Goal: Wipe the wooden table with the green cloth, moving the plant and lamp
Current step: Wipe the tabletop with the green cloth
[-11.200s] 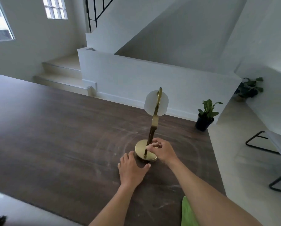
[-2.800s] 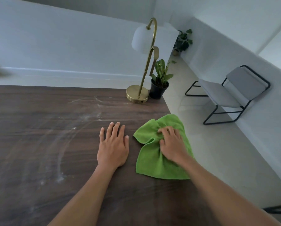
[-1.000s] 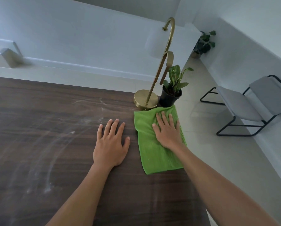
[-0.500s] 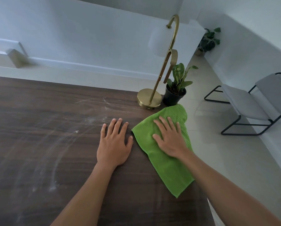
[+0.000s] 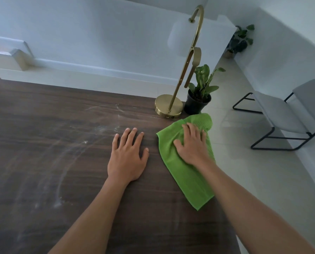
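Our right hand (image 5: 192,144), flat with fingers spread on the green cloth (image 5: 187,173), has swung it rightward since a moment ago; left hand (image 5: 127,154) rests open on the counter (image 5: 43,143); lamp (image 5: 168,107) and plant (image 5: 198,96) stand far right; dusty streaks remain left.

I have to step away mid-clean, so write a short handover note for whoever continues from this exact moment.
Left hand: flat on the wooden table, holding nothing.
Right hand: palm pressing the green cloth near the table's right edge.
Lamp and plant stand side by side at the far right corner.
Done: the strip near the cloth looks clean.
Left: pale dusty streaks across the middle and left; the corner under lamp and plant.
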### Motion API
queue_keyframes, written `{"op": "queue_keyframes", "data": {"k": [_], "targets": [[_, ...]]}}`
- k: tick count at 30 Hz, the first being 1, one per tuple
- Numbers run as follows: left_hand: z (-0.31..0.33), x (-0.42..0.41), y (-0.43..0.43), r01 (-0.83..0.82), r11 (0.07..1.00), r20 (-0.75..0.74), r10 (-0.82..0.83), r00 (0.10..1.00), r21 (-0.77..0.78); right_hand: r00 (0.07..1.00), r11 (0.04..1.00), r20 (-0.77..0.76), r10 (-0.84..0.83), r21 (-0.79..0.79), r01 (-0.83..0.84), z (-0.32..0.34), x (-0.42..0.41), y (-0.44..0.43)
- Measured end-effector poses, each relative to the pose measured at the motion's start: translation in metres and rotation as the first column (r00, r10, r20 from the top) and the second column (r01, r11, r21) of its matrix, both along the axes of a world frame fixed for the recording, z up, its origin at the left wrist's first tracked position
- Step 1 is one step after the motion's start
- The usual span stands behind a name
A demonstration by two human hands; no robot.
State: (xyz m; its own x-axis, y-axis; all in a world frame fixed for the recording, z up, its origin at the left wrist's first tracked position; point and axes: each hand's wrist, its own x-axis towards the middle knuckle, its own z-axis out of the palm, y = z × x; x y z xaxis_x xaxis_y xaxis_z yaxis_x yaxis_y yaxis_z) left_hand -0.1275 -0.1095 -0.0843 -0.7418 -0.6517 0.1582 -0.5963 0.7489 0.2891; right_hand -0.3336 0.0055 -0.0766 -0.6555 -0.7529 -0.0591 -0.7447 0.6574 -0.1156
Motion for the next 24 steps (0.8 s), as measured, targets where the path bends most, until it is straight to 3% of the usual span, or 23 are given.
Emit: {"op": "queue_keyframes", "data": {"k": [2, 4, 8, 10, 15, 21, 24], "targets": [[0.000, 0.000, 0.000, -0.002, 1.000, 0.005, 0.002, 1.000, 0.001, 0.999, 0.996, 0.006, -0.032, 0.085, 0.032, -0.003, 0.006, -0.018], [0.001, 0.001, 0.000, -0.002, 1.000, 0.003, 0.002, 1.000, 0.004, 0.999, 0.994, 0.020, 0.044, 0.101, -0.046, -0.003, 0.015, -0.018], [0.002, 0.002, 0.001, -0.003, 1.000, 0.018, 0.003, 1.000, 0.007, 0.972, 0.973, 0.057, 0.229, -0.026, -0.228, 0.003, 0.030, 0.028], [0.002, 0.002, 0.001, -0.006, 1.000, 0.008, 0.006, 1.000, 0.009, 0.972, 0.976, 0.090, 0.216, -0.055, -0.212, 0.004, 0.025, 0.040], [0.005, 0.003, 0.001, -0.022, 0.999, -0.038, 0.024, 0.999, 0.036, 0.995, 0.993, 0.079, 0.062, 0.094, -0.069, 0.001, 0.010, -0.010], [0.007, 0.008, 0.003, -0.051, 0.992, -0.162, 0.068, 0.984, 0.112, 0.975, 0.974, 0.036, 0.219, 0.047, -0.221, 0.004, 0.063, 0.028], [0.007, 0.012, 0.003, -0.064, 0.988, -0.229, 0.095, 0.969, 0.142, 0.981, 0.982, 0.038, 0.191, -0.011, -0.191, 0.003, 0.081, 0.079]]}}
